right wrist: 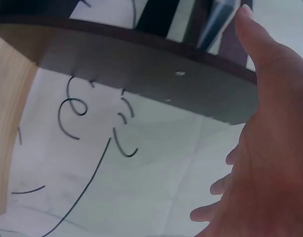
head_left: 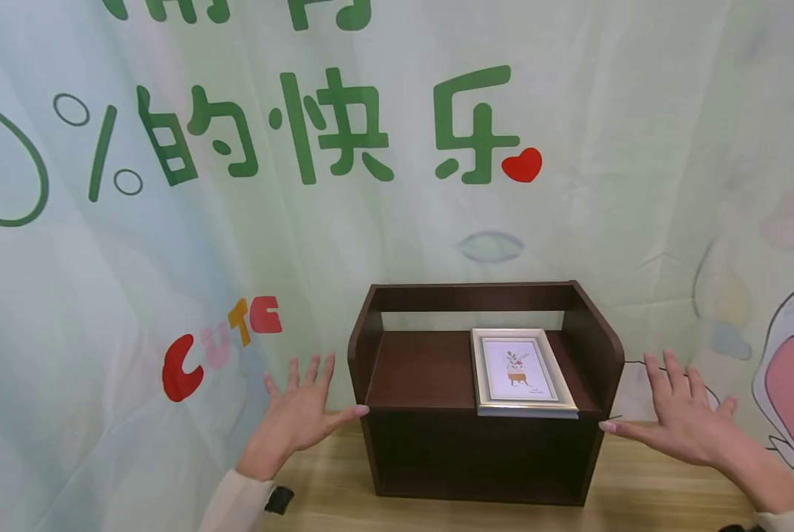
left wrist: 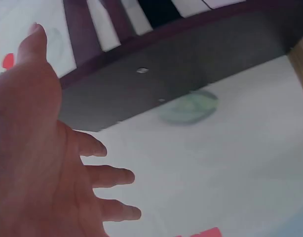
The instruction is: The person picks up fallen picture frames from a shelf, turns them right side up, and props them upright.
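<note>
A dark brown wooden shelf (head_left: pixel 423 369) stands upright on the table, with an upper board, raised sides and an open lower compartment. On the right part of its upper board lies a picture frame (head_left: pixel 480 369) with a pale gold rim, face up, its front end reaching the board's edge. My left hand (head_left: pixel 300 417) is spread beside the shelf's left side, thumb toward the front corner. Opposite it, my right hand (head_left: pixel 690 421) spreads its fingers by the right side. Neither hand holds anything; whether the thumbs touch the shelf I cannot tell.
Behind the shelf hangs a pale green curtain (head_left: pixel 397 229) with green lettering, a red heart (head_left: pixel 522 165) and coloured letters. The light wooden tabletop (head_left: pixel 330 473) extends on both sides of the shelf. A black band (head_left: pixel 279 500) sits at the left sleeve.
</note>
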Available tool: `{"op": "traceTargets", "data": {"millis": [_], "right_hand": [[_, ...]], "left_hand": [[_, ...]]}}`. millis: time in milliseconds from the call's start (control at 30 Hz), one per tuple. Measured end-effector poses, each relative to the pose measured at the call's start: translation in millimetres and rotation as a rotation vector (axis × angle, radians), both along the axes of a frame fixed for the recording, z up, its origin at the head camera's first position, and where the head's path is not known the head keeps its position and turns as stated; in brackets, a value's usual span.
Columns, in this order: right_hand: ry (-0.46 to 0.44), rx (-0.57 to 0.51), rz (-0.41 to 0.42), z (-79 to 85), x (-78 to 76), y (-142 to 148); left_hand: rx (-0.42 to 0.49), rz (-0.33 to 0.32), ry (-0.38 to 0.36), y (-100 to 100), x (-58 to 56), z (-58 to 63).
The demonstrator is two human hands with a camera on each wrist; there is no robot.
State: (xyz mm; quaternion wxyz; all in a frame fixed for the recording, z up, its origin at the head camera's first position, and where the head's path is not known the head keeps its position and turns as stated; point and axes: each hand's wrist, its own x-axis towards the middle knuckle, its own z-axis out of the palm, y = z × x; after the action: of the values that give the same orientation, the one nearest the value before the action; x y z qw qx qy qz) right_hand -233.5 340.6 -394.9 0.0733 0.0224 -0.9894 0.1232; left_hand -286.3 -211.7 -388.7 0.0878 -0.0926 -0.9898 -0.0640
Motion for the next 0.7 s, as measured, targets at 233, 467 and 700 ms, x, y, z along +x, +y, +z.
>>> {"op": "traceTargets", "data": {"millis": [233, 467, 700], "right_hand": [[0.178, 0.023, 0.014, 13.4, 5.1, -13], [0.334, -0.021, 0.112, 31.0, 17.5, -27], [0.358, -0.043, 0.132, 47.0, 23.1, -46]], "left_hand": [[0.053, -0.031, 0.05, 12, 13.8, 21.3], [0.268, -0.094, 0.16, 25, 25.4, 45.1], [0.261, -0.187, 0.387, 44, 34.2, 61.5]]}}
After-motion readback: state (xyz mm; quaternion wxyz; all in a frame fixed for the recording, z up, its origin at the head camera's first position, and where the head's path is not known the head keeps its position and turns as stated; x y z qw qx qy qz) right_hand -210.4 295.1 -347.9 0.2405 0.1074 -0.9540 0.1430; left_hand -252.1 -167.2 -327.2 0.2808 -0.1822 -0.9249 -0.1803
